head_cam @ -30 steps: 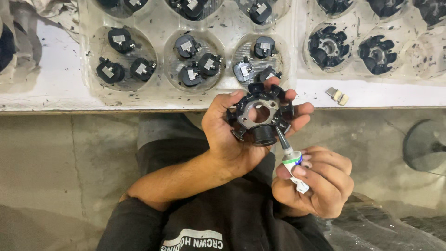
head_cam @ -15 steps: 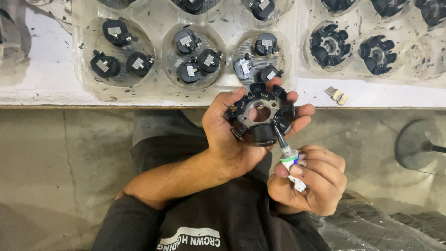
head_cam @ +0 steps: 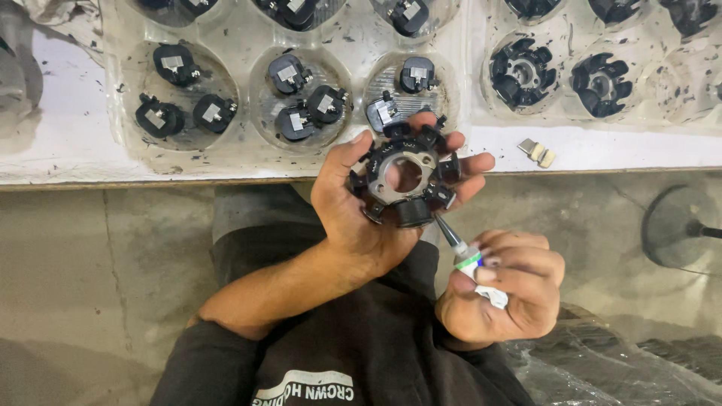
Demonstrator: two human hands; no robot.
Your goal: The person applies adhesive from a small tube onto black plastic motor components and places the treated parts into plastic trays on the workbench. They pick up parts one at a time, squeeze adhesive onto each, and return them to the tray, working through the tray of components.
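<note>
- Left tray: clear moulded pockets on the bench, up and left of the left hand. Each pocket holds two or three small black coils, kept apart and within arm's reach.
- Left hand: palm up, fingers curled round the rim of the stator, thumb on its left edge. The black toothed ring with a metal centre plate faces the camera, so the poles stay open for access. It sits just below the bench edge, above the lap.
- Tube: small, dark nozzle, white and green body. The tip touches or nearly touches the stator's lower-right pole, angled up-left. Contact too close to call.
- Right hand: fist closed on the tube, below and right of the stator, pinched near the nozzle for fine aim.
- Clip: small metal piece on the bench, just right of the left fingertips, loose.
- Right tray: up and right of both hands, holds more stators, one per pocket.
</note>
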